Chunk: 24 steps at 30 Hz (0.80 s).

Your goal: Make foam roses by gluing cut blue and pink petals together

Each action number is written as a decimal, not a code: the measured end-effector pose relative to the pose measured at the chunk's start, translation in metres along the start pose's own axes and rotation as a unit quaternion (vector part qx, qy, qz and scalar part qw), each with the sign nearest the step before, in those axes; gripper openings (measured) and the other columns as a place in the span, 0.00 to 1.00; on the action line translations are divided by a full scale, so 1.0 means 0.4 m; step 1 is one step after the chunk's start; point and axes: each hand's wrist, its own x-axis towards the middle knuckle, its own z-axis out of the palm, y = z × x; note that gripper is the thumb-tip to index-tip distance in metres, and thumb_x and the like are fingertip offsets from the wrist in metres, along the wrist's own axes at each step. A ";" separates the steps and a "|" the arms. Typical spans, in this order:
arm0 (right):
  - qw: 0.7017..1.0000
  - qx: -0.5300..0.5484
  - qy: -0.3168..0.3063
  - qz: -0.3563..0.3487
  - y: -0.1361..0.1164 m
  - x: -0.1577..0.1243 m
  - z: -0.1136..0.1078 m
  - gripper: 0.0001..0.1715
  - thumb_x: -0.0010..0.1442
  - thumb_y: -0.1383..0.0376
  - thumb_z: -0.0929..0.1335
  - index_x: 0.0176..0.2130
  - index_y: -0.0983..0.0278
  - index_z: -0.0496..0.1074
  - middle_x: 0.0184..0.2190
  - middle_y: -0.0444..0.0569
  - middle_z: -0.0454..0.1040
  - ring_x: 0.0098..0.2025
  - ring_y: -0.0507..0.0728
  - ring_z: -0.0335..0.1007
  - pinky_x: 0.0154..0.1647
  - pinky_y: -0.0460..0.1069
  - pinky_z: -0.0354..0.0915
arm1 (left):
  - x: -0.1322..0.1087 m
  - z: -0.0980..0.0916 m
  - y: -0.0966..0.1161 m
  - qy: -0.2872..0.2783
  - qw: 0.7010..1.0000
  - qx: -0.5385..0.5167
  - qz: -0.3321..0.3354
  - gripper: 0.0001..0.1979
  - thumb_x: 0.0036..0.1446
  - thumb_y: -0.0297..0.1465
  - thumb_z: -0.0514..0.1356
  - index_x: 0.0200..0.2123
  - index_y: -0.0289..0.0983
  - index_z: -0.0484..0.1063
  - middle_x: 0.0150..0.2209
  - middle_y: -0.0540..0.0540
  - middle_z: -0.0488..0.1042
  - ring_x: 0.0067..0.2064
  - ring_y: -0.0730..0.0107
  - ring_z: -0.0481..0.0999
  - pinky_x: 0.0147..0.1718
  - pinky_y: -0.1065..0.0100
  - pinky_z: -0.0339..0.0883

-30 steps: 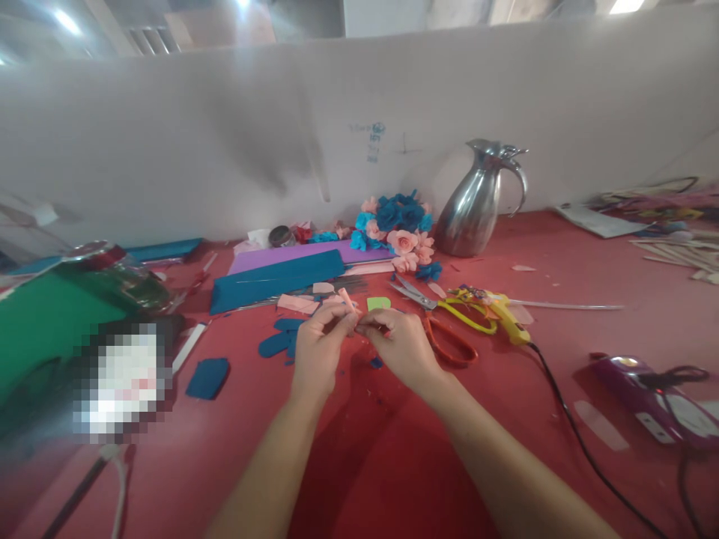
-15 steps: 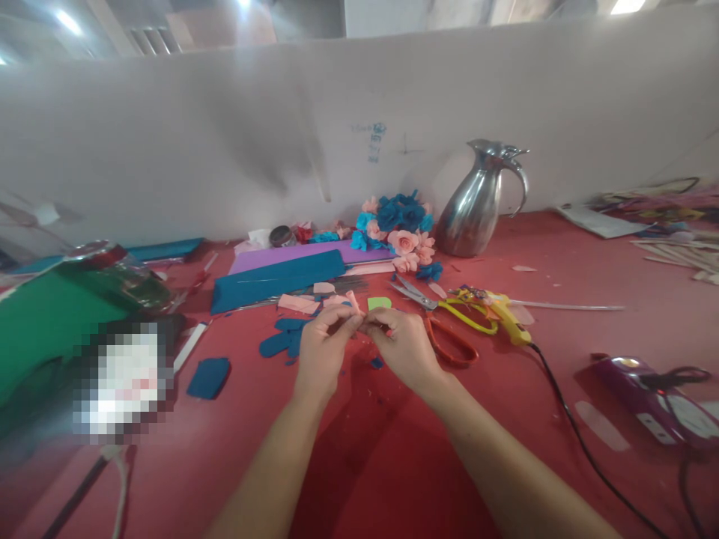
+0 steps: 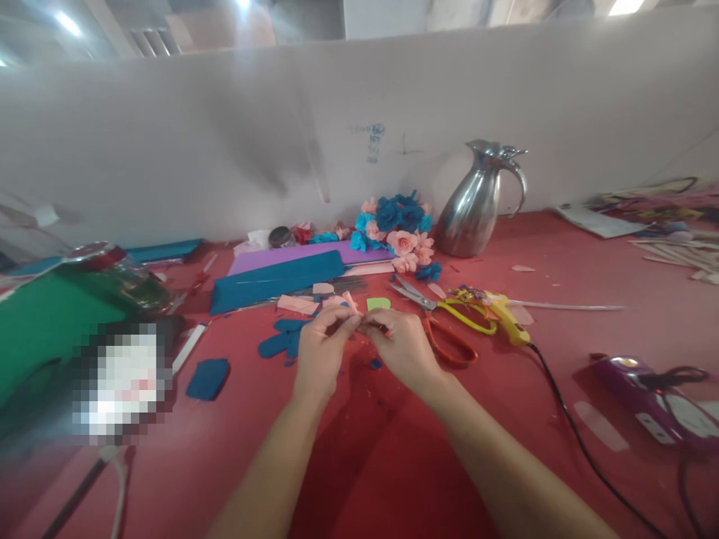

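Note:
My left hand (image 3: 323, 340) and my right hand (image 3: 401, 344) meet over the middle of the red table, fingertips pinched together. Between them is a small pink paper piece (image 3: 349, 301), its upper end showing above the left fingers and the rest hidden. Just behind the fingers lies a light green paper scrap (image 3: 378, 303). Blue paper petals (image 3: 276, 343) spread beside my left hand, with pink paper strips (image 3: 297, 304) beyond them. Scissors with orange and yellow handles (image 3: 449, 348) rest to the right of my right hand.
A yellow glue gun (image 3: 508, 318) with a black cord lies at right, near a purple power strip (image 3: 645, 397). Behind stand a metal jug (image 3: 470, 206) and a bunch of paper flowers (image 3: 401, 239). Blue paper (image 3: 281, 278), a tilted jar (image 3: 120, 277) and a blue stack (image 3: 207, 378) are at left.
The visible end of the pink paper has changed shape slightly between my fingers. Both hands keep nearly the same place, and the table items are unmoved.

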 end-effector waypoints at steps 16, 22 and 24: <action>0.999 0.017 0.027 0.002 -0.004 0.003 -0.001 0.13 0.57 0.69 0.63 0.23 0.62 0.72 0.20 0.42 0.68 0.24 0.52 0.62 0.27 0.45 0.55 | -0.009 -0.005 0.017 -0.020 0.977 0.103 0.184 0.06 0.56 0.29 0.61 0.29 0.41 0.77 0.32 0.48 0.74 0.33 0.70 0.73 0.34 0.68 0.68; 0.999 0.042 0.020 -0.009 -0.007 0.002 -0.003 0.12 0.54 0.72 0.63 0.25 0.63 0.72 0.23 0.44 0.72 0.26 0.52 0.65 0.29 0.44 0.58 | -0.009 -0.008 0.023 -0.030 0.959 0.151 0.240 0.08 0.58 0.28 0.59 0.30 0.40 0.78 0.32 0.47 0.74 0.33 0.71 0.73 0.33 0.70 0.68; 0.999 0.046 0.017 -0.011 -0.008 0.002 -0.004 0.12 0.52 0.74 0.62 0.24 0.63 0.72 0.24 0.44 0.73 0.27 0.52 0.66 0.30 0.44 0.58 | -0.009 -0.008 0.024 -0.029 0.953 0.160 0.254 0.08 0.58 0.27 0.59 0.30 0.40 0.78 0.32 0.48 0.74 0.32 0.72 0.73 0.32 0.70 0.68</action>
